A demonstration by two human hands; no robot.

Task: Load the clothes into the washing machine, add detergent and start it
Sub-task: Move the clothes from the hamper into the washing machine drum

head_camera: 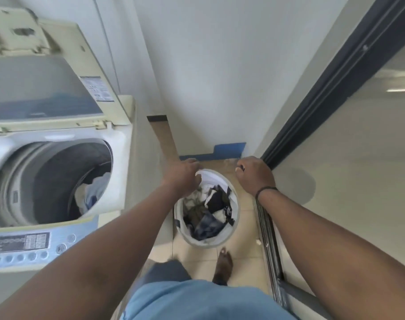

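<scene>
A bare foot (223, 265) stands on the floor (247, 252) just before the basket (235, 204), which holds mixed clothes (210, 209). The left hand (181, 175) curls its fingers round the basket's far rim. The right hand (254, 175) hovers beside, fingers curled, seemingly empty. The washer (56, 176) stands open at left, some laundry (92, 192) inside.

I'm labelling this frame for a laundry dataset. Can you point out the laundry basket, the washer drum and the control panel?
Basket (235, 197): head view, on its white right rim.
Drum (51, 181): head view, on its grey inner wall.
Control panel (19, 243): head view, on the printed label area above the buttons.
</scene>
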